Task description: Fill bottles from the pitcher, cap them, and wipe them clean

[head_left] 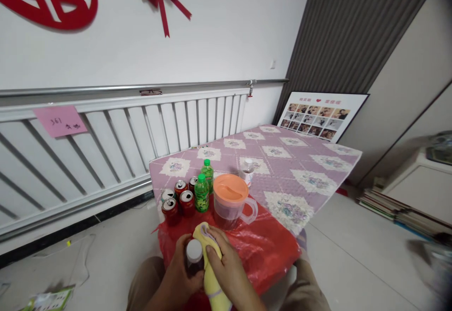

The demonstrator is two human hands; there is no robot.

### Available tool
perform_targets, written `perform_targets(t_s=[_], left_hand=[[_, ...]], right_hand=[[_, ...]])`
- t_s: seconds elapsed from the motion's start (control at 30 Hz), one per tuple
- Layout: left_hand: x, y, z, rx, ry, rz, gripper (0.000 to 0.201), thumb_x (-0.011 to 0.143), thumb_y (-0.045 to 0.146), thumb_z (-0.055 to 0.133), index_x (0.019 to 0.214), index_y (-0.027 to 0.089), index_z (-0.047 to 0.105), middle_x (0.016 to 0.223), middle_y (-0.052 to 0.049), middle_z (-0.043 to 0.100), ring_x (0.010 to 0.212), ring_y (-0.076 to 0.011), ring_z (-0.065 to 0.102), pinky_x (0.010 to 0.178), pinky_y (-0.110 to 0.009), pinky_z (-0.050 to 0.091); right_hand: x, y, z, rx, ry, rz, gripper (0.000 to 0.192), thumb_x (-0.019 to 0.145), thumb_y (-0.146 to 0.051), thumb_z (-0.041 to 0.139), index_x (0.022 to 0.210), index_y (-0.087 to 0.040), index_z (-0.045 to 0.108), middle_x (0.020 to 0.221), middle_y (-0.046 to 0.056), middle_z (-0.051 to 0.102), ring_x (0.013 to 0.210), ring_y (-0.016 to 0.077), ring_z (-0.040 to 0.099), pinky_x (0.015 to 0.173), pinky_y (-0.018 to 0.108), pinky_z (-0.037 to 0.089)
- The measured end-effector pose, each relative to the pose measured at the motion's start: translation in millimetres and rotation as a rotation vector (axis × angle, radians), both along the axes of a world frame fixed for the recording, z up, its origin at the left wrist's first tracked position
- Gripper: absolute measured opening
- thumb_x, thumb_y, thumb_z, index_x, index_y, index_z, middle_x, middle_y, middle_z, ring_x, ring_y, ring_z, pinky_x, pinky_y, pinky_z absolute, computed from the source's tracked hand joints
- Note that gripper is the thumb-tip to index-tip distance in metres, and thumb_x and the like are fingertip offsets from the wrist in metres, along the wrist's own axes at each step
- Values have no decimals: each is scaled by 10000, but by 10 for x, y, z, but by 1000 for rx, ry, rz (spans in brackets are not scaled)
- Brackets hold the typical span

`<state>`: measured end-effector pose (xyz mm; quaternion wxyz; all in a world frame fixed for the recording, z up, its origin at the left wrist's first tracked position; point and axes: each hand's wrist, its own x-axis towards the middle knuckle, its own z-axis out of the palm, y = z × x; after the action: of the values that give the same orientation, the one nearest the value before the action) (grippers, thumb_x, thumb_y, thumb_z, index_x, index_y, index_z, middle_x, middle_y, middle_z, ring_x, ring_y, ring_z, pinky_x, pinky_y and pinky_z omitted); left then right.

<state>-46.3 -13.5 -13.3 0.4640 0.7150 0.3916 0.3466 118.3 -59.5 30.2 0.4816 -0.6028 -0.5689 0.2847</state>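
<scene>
My left hand (178,271) grips a small dark bottle with a white cap (194,254) low in the middle of the view. My right hand (226,266) holds a yellow cloth (209,278) pressed against that bottle's side. Both hands hover over a red plastic sheet (268,250) at the near edge of a low table. Just beyond stands a clear pitcher with an orange lid (231,200).
Several red cans (178,200), two green bottles (202,192) and a small clear bottle (248,170) stand on the purple floral tablecloth (303,165). A white radiator (116,137) lines the wall. A photo board (319,115) leans at the back; books (399,210) lie on the floor right.
</scene>
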Motion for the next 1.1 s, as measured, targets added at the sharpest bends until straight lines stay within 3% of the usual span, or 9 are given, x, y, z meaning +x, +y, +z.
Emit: perform_targets(t_s=[0.23, 0.33, 0.47, 0.63, 0.77, 0.83, 0.97, 1.1], left_hand=[[-43, 11, 377, -119, 109, -109, 607, 572, 57, 585, 1123, 224, 393, 1072, -36, 616, 1015, -212, 628, 923, -292, 498], [-57, -9, 459, -154, 106, -128, 625, 566, 59, 569, 1155, 212, 423, 1109, -39, 614, 1067, -214, 611, 971, -292, 472], [-105, -4, 462, -112, 150, -81, 707, 558, 52, 582, 1238, 202, 456, 1276, -72, 562, 1236, -247, 521, 1105, -335, 367], [-136, 0, 459, -42, 141, -123, 725, 570, 32, 568, 1269, 213, 501, 1275, -88, 550, 1230, -256, 517, 1084, -377, 406], [-150, 7, 420, -130, 66, -134, 815, 592, 24, 568, 1359, 208, 366, 1349, -106, 519, 1262, -248, 511, 1098, -392, 412], [-168, 17, 389, -166, 34, -131, 784, 603, 10, 552, 1336, 206, 351, 1339, -103, 538, 1245, -232, 534, 1096, -386, 420], [-202, 13, 367, -145, 51, -173, 661, 614, -13, 524, 1232, 209, 447, 1280, -78, 599, 1185, -209, 585, 1077, -359, 442], [-193, -45, 346, -162, 84, -158, 717, 623, -5, 527, 1296, 229, 443, 1334, -70, 594, 1260, -214, 551, 1093, -325, 425]], right_hand=[[10, 26, -496, -152, 18, -4, 399, 882, -238, 477, 1231, -167, 655, 1250, 122, 676, 1190, 238, 613, 1058, 406, 445], [31, 2, -577, -159, 17, 3, 407, 876, -233, 484, 1238, -161, 655, 1266, 125, 670, 1199, 242, 608, 1067, 416, 438], [58, 14, -424, -128, 17, 5, 403, 879, -249, 497, 1244, -181, 654, 1252, 114, 676, 1191, 241, 608, 1065, 423, 440], [65, 47, 16, -15, 4, 27, 411, 889, -245, 496, 1279, -227, 628, 1328, 93, 628, 1252, 222, 557, 1093, 413, 409], [78, 78, 176, 17, -17, 98, 411, 881, -209, 498, 1270, -220, 631, 1333, 92, 620, 1261, 213, 546, 1098, 396, 398], [91, 95, 94, -28, -8, 92, 414, 889, -214, 483, 1277, -207, 627, 1315, 101, 634, 1243, 220, 562, 1090, 409, 404], [110, 101, -276, -145, 5, 66, 396, 874, -215, 491, 1231, -208, 662, 1244, 96, 683, 1170, 232, 619, 1052, 416, 442], [109, 80, -529, -170, 2, 58, 373, 871, -230, 507, 1200, -193, 680, 1212, 109, 701, 1138, 243, 643, 1026, 419, 467]])
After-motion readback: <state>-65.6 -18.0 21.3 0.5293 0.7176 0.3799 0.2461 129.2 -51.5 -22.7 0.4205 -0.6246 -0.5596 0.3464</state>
